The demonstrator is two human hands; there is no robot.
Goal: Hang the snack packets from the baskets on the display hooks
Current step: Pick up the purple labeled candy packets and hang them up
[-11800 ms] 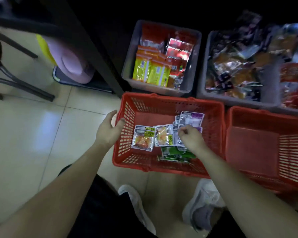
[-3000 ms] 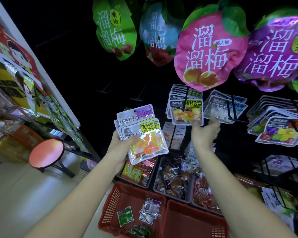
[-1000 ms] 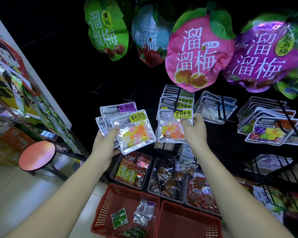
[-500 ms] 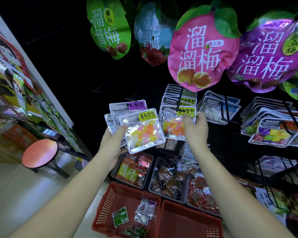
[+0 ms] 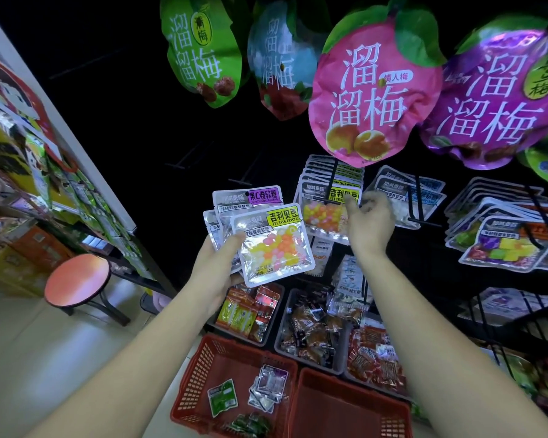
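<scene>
While the left hand is pinching fanned snack packets in its fingers, the right hand is holding its empty fingers loosely curled beside the hooked packet.

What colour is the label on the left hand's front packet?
Yellow label on the packet, head view.

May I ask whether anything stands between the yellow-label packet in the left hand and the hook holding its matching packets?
Only the right hand, which lies over the front hung packet at the hook's end; otherwise the way from the held packet looks open.
</scene>
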